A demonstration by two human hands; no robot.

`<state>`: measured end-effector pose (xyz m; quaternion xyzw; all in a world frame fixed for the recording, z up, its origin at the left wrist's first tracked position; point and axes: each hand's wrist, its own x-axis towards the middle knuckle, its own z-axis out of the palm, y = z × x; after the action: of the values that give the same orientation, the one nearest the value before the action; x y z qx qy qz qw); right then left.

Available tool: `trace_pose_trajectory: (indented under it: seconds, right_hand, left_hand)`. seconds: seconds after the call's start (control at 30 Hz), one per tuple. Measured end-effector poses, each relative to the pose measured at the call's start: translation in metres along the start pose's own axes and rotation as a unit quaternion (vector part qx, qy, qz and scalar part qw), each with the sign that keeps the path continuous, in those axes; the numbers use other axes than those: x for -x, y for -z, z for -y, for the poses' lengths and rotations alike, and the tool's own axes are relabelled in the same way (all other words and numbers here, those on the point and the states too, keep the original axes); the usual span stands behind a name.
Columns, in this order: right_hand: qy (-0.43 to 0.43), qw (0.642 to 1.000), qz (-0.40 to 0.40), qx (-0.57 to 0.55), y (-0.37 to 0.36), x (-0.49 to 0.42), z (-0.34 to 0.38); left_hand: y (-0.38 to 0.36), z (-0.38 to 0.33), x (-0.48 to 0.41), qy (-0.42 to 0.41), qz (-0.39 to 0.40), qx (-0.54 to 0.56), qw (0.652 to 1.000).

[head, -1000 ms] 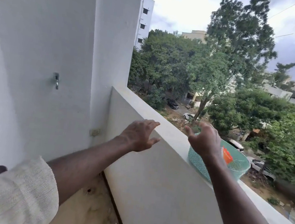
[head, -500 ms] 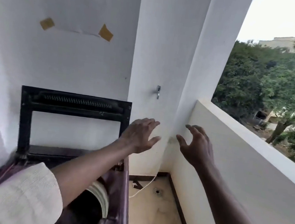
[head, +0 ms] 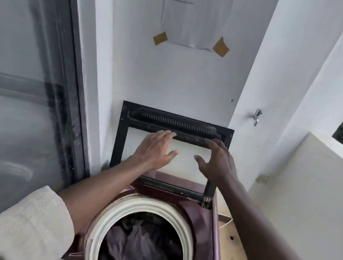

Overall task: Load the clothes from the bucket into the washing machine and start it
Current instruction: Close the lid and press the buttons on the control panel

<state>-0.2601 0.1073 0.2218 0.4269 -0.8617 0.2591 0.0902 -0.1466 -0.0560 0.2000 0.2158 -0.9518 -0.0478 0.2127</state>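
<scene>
narrow balcony, white wall, glass door on left. washing machine (head: 210,227) lid (head: 122,136) stands raised against the wall, clothes (head: 136,246) already in the drum. left hand (head: 155,149) and right hand (head: 216,163) both spread, empty, at the lid's top bar. likely closing step: grip the bar with both, pull down evenly, keep fingers off the rim.

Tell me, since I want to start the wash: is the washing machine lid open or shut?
Open. The lid stands raised against the wall, dark clothes show in the drum, and both hands, left hand and right hand, reach toward it.
</scene>
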Motion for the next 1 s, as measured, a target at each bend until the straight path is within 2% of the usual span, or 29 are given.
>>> trace_pose_trajectory:
  seconds: [0.3,0.43,0.53,0.63,0.73,0.87,1.0]
  right_hand:
    - [0.037,0.999,0.038,-0.011,-0.037,-0.052,0.010]
    - [0.024,0.997,0.068,0.000,-0.060,-0.067,0.007]
    - [0.007,0.996,0.089,0.019,-0.073,-0.081,0.005]
    - [0.005,0.994,0.095,0.055,-0.078,-0.113,0.004]
    - [0.020,0.993,0.076,0.086,-0.081,-0.151,0.007]
    - [0.011,0.991,0.079,0.103,-0.092,-0.185,0.014]
    - [-0.007,0.991,0.042,0.131,-0.115,-0.190,0.012]
  left_hand:
    - [-0.006,0.024,-0.015,0.047,0.024,-0.027,0.998]
    - [-0.016,0.029,-0.033,0.089,0.085,0.033,0.992]
    - [-0.026,0.041,-0.058,0.079,0.109,0.021,0.991]
    - [-0.028,0.054,-0.101,0.039,0.089,-0.065,0.993]
    - [-0.026,0.060,-0.137,-0.022,0.035,-0.136,0.990]
    - [-0.043,0.070,-0.158,-0.027,0.045,-0.120,0.991]
    - [-0.061,0.086,-0.166,-0.034,-0.005,-0.103,0.994]
